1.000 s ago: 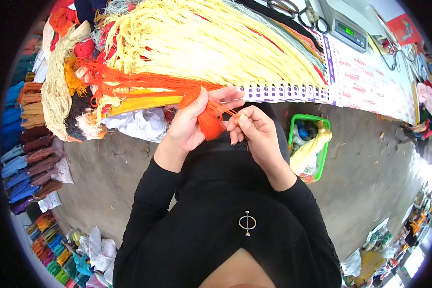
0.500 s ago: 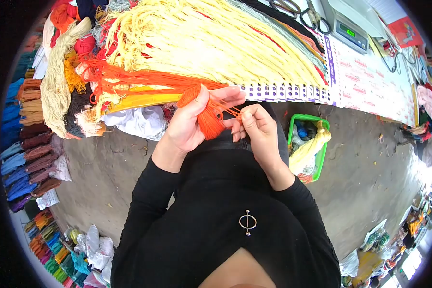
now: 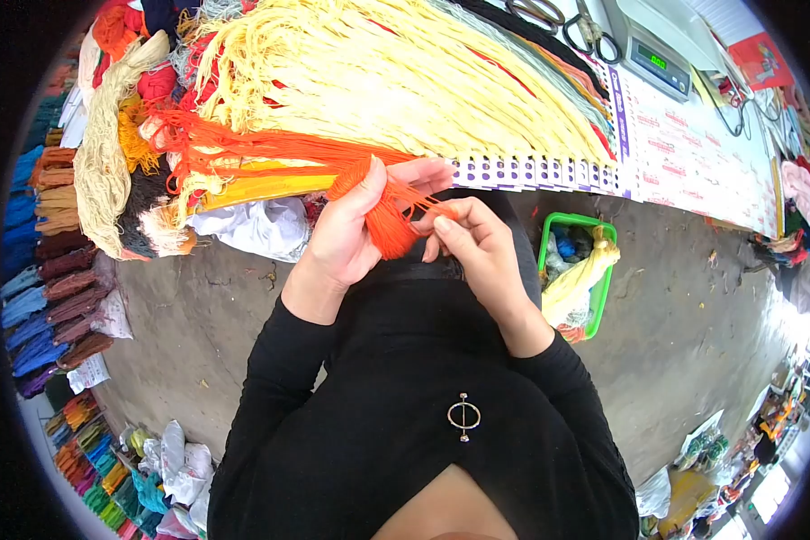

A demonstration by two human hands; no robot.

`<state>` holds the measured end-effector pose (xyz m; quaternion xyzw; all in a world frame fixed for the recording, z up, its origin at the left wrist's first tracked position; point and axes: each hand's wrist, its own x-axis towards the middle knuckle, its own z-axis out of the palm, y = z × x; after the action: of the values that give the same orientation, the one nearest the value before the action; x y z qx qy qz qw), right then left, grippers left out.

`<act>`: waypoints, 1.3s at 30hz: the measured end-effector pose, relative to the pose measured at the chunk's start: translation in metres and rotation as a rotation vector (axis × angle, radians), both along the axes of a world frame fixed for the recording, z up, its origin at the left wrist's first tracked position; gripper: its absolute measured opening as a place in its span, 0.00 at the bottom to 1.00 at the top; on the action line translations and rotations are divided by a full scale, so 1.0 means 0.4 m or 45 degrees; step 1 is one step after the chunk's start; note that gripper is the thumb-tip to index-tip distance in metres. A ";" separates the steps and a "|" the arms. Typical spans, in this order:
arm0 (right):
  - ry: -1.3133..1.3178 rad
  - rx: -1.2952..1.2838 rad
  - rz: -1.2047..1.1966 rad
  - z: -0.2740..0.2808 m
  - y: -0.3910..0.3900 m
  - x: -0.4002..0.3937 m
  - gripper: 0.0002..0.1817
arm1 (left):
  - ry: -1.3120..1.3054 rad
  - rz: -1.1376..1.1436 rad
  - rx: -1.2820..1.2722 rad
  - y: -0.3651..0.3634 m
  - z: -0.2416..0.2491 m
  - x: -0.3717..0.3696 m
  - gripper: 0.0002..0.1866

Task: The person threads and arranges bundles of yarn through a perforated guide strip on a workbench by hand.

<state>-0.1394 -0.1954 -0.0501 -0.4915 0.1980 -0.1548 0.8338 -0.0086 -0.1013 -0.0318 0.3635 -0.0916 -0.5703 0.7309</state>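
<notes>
A bundle of orange thread (image 3: pixel 389 229) lies across the palm of my left hand (image 3: pixel 346 229), held under the thumb while the fingers reach out to the right. Several strands run from it to my right hand (image 3: pixel 481 243), whose thumb and fingertips are pinched on them. Beyond my hands, more orange strands (image 3: pixel 252 148) stretch along the near side of the table. Pale yellow thread hanks (image 3: pixel 360 72) lie fanned out behind these, their right ends at a row of white cards with dark dots (image 3: pixel 535 171).
A digital scale (image 3: pixel 661 67) and scissors (image 3: pixel 592 36) stand at the table's back right, near printed sheets (image 3: pixel 684 144). On the floor to my right is a green basket (image 3: pixel 608 279) holding yellow thread and bags. Stacked coloured hanks (image 3: pixel 72 288) line the left side.
My right hand has shifted slightly left, closer to the orange bundle, and its fingers have rolled on the strands. My left hand has barely moved.
</notes>
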 end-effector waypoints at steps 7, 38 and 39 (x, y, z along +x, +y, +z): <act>0.176 -0.211 0.126 -0.001 -0.009 -0.018 0.08 | -0.380 0.183 0.180 0.017 0.010 0.010 0.27; -0.365 0.078 -0.680 0.054 -0.286 -0.192 0.08 | 0.427 0.408 0.138 0.288 -0.079 0.262 0.21; -0.657 0.331 -0.626 0.022 -0.362 -0.254 0.09 | 0.422 0.516 0.025 0.357 -0.108 0.315 0.17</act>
<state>-0.2412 -0.3401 -0.0412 -0.2641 0.1115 -0.4427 0.8496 0.1174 0.0417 -0.0751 0.2831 0.1094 -0.4648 0.8318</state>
